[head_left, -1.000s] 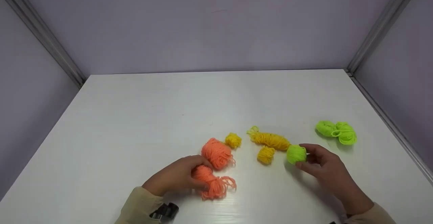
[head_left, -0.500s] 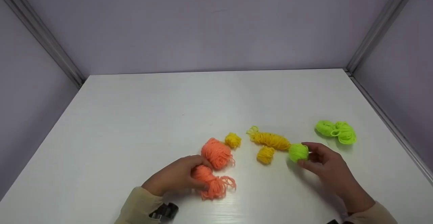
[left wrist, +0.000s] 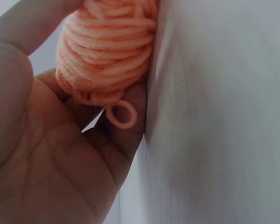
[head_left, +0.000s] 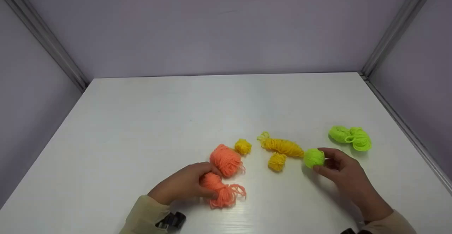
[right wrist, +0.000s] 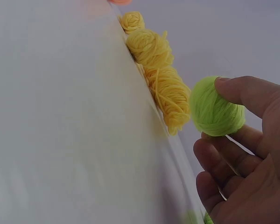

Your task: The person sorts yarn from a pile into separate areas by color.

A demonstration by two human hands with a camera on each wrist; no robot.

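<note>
My left hand grips an orange yarn bundle low on the white table; the left wrist view shows that orange yarn held by thumb and fingers. A second orange bundle lies just behind it. My right hand pinches a small lime-green yarn ball between thumb and fingers, a little above the table; in the right wrist view the green ball hangs clear of the long yellow skein. The yellow skein lies just left of the ball.
Two small yellow yarn balls lie between the hands. A pair of joined lime-green bundles sits at the right, behind my right hand. Lilac walls with metal corner rails enclose the table on three sides.
My right hand has carried the green ball slightly right and away, toward the green pair. The left hand and orange yarn have stayed put.
</note>
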